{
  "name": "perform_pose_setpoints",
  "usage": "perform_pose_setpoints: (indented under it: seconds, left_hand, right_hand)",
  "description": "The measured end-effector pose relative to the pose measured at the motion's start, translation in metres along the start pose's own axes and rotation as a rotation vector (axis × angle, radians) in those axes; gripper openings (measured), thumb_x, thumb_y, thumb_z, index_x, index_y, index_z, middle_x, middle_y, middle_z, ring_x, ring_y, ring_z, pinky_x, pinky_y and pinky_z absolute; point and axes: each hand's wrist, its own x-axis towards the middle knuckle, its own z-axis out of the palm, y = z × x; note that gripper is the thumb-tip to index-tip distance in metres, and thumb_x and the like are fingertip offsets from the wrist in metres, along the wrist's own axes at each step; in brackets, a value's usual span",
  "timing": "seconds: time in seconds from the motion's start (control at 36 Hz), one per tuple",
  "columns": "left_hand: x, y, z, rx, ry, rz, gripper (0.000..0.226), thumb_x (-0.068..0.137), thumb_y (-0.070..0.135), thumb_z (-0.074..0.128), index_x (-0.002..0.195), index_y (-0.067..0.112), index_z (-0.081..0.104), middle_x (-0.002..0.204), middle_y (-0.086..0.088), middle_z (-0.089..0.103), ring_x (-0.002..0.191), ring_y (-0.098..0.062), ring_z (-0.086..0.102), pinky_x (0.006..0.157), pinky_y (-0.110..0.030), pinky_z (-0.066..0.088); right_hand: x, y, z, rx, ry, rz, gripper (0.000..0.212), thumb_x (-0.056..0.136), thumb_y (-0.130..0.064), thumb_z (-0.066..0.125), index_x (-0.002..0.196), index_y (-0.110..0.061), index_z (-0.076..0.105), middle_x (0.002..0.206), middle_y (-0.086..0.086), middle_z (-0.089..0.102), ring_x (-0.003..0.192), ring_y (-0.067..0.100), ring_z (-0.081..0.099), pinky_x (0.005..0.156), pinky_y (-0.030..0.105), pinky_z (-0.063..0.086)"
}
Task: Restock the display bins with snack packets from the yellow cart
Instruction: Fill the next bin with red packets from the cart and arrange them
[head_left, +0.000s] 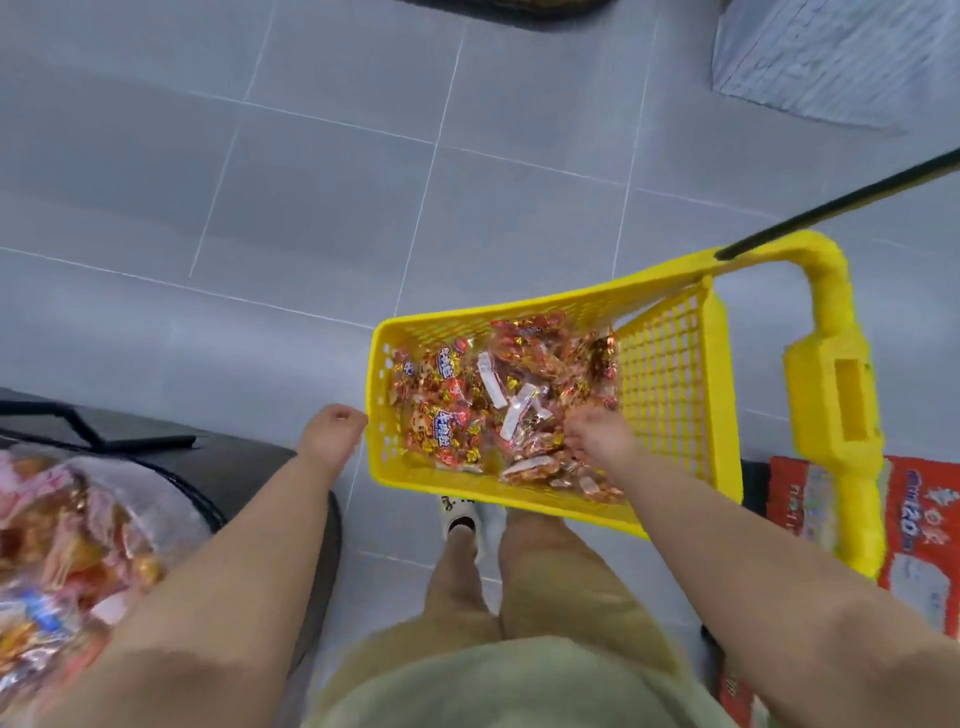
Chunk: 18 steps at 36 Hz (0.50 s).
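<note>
The yellow cart stands on the grey tiled floor right in front of the person's feet. Its basket is open at the top, so both arms can reach down into it. A loose heap of snack packets, red and gold in clear wrap, covers the basket's bottom.

The right grip, a bare hand, is down among the packets at the near right side. Its fingers curl into the heap and close on a bunch of them, most likely to lift out a handful.

The left grip sits at the basket's left rim, probably to steady the cart. Blur hides whether its curled fingers hold the rim, so I cannot tell its state.

The display bin lies close at lower left and already holds similar packets, so a handful needs only a short swing across. Many packets lie in the cart, so the restocking looks far from finished.
</note>
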Motion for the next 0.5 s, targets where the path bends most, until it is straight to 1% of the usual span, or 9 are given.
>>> perform_pose_setpoints:
  seconds: [0.03,0.08,0.14,0.19,0.22,0.28,0.36,0.42,0.5]
  left_hand:
    - [0.009,0.000,0.004,0.024,0.032,-0.021,0.015,0.084,0.021,0.062,0.090,0.008,0.063,0.078,-0.011,0.061,0.070,-0.027,0.057,0.071,-0.032,0.044]
    - [0.025,0.001,0.014,0.020,0.053,-0.082,0.037,0.087,0.027,0.066,0.117,0.006,0.058,0.103,-0.013,0.063,0.097,-0.031,0.061,0.087,-0.035,0.045]
    - [0.040,0.004,0.027,0.011,0.022,-0.087,0.047,0.088,0.033,0.066,0.125,0.006,0.054,0.114,-0.014,0.062,0.107,-0.032,0.060,0.087,-0.034,0.044]
    - [0.054,0.006,0.043,0.010,-0.006,-0.043,0.040,0.090,0.036,0.063,0.119,0.008,0.058,0.115,-0.014,0.064,0.106,-0.031,0.060,0.083,-0.033,0.043]
    - [0.060,0.006,0.049,0.002,0.005,-0.033,0.038,0.092,0.036,0.060,0.118,0.008,0.059,0.114,-0.013,0.065,0.106,-0.032,0.060,0.082,-0.032,0.042]
    - [0.069,0.006,0.059,0.001,0.080,-0.039,0.034,0.095,0.034,0.054,0.112,0.006,0.062,0.110,-0.017,0.065,0.105,-0.034,0.059,0.077,-0.030,0.037]
    - [0.076,0.002,0.068,0.054,0.209,-0.030,0.032,0.098,0.031,0.051,0.104,0.001,0.061,0.102,-0.025,0.064,0.098,-0.041,0.059,0.072,-0.032,0.033]
    - [0.077,0.000,0.071,0.065,0.242,-0.015,0.031,0.097,0.031,0.051,0.101,0.002,0.061,0.097,-0.024,0.064,0.092,-0.040,0.059,0.071,-0.033,0.035]
    - [0.080,0.001,0.071,0.049,0.255,0.000,0.025,0.097,0.031,0.052,0.092,0.008,0.059,0.086,-0.015,0.060,0.079,-0.032,0.054,0.069,-0.032,0.036]
  right_hand:
    - [0.010,-0.005,0.002,-0.077,0.016,-0.028,0.001,0.090,-0.014,0.057,0.089,-0.014,0.057,0.074,0.005,0.057,0.061,0.017,0.051,0.053,0.025,0.041]
    - [0.035,-0.012,0.005,-0.224,0.050,-0.084,0.026,0.087,-0.015,0.063,0.112,-0.014,0.056,0.086,0.004,0.060,0.077,0.021,0.059,0.068,0.027,0.044]
    - [0.054,-0.021,0.006,-0.347,0.107,-0.169,0.043,0.083,-0.014,0.066,0.123,-0.012,0.053,0.094,0.001,0.060,0.084,0.020,0.062,0.072,0.026,0.047]
    - [0.072,-0.028,0.008,-0.442,0.178,-0.244,0.052,0.079,-0.019,0.071,0.127,-0.013,0.053,0.112,0.005,0.059,0.088,0.017,0.061,0.076,0.024,0.051]
    - [0.080,-0.031,0.008,-0.470,0.200,-0.264,0.056,0.077,-0.023,0.073,0.129,-0.015,0.052,0.119,0.006,0.057,0.096,0.018,0.060,0.085,0.028,0.051]
    - [0.093,-0.034,0.010,-0.507,0.209,-0.292,0.059,0.076,-0.029,0.074,0.130,-0.017,0.053,0.125,0.006,0.054,0.105,0.018,0.056,0.096,0.031,0.045]
    - [0.109,-0.033,0.013,-0.550,0.188,-0.324,0.047,0.079,-0.030,0.072,0.123,-0.024,0.058,0.126,0.004,0.052,0.087,0.002,0.047,0.086,0.018,0.034]
    - [0.116,-0.031,0.014,-0.580,0.203,-0.332,0.043,0.080,-0.034,0.071,0.120,-0.026,0.060,0.125,0.002,0.051,0.088,0.003,0.042,0.084,0.018,0.031]
    - [0.121,-0.029,0.016,-0.533,0.197,-0.315,0.042,0.082,-0.036,0.070,0.121,-0.024,0.060,0.122,0.002,0.052,0.084,0.005,0.044,0.080,0.017,0.035]
